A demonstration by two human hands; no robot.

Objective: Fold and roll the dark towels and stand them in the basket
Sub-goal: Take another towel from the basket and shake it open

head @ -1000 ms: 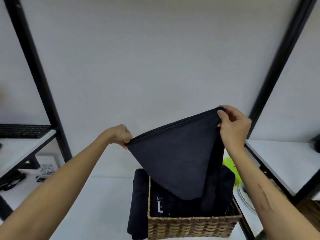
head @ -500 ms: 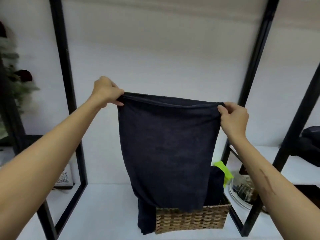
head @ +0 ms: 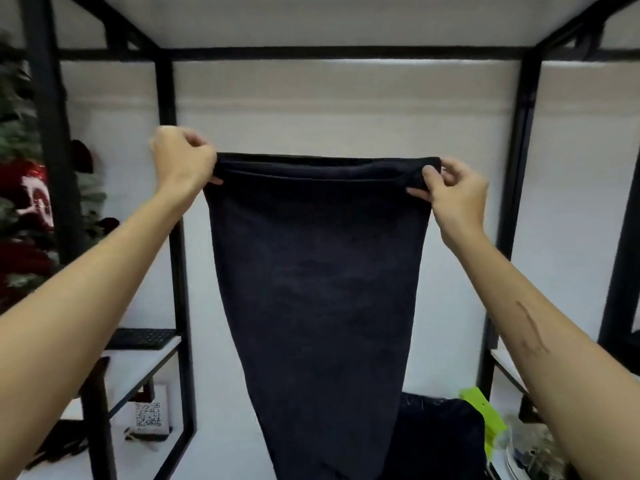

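Observation:
A dark towel [head: 318, 289] hangs full length in front of me, stretched flat by its top edge. My left hand [head: 181, 161] grips the top left corner and my right hand [head: 453, 192] pinches the top right corner, both raised at about the same height. More dark towels [head: 440, 441] lie bunched at the bottom right behind the hanging one. The basket is hidden below the frame and behind the cloth.
A black metal shelf frame [head: 173, 237] surrounds the space, with uprights left and right and a crossbar above. A white shelf [head: 138, 365] with a dark keyboard sits at the left. A lime-green object [head: 485, 417] lies at the bottom right. A QR-code card [head: 149, 414] stands lower left.
Both hands have lifted the towel higher and levelled its top edge, so it hangs straight down. The view has tilted up and the basket has dropped out of sight.

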